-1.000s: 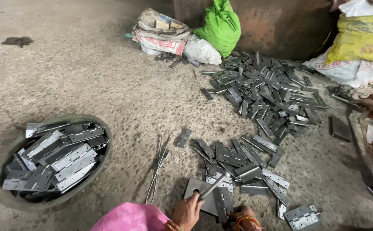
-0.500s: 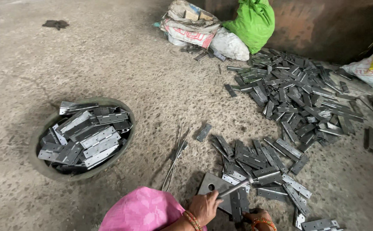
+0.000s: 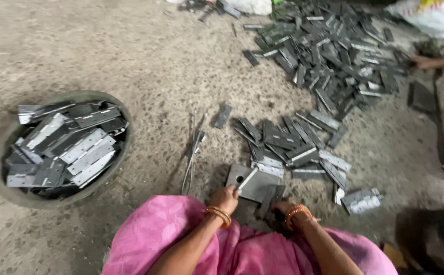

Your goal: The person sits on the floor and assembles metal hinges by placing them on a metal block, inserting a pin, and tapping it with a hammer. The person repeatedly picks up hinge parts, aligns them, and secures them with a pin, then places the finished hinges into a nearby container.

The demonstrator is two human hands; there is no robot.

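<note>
My left hand [image 3: 226, 197] grips a thin metal rod [image 3: 246, 179] that slants up over a flat grey metal block with a hole [image 3: 252, 183] on the floor. My right hand [image 3: 284, 207] rests low beside that block, closed on a dark metal hinge piece [image 3: 272, 196] that stands against the block. Both wrists carry orange bangles. Pink cloth [image 3: 181, 234] covers my lap below the hands. A loose spread of grey metal hinges [image 3: 288, 145] lies just beyond the block.
A round shallow basin [image 3: 8, 140] at the left holds several hinges. A few thin wire rods [image 3: 191, 153] lie on the concrete floor. A large heap of hinges [image 3: 334, 56] fills the upper right. Another person's hand [image 3: 431, 62] shows at the right edge.
The view has tipped downward and closer, so the sacks at the back have left the frame. My left hand still holds the rod at the block; my right hand has come into view.
</note>
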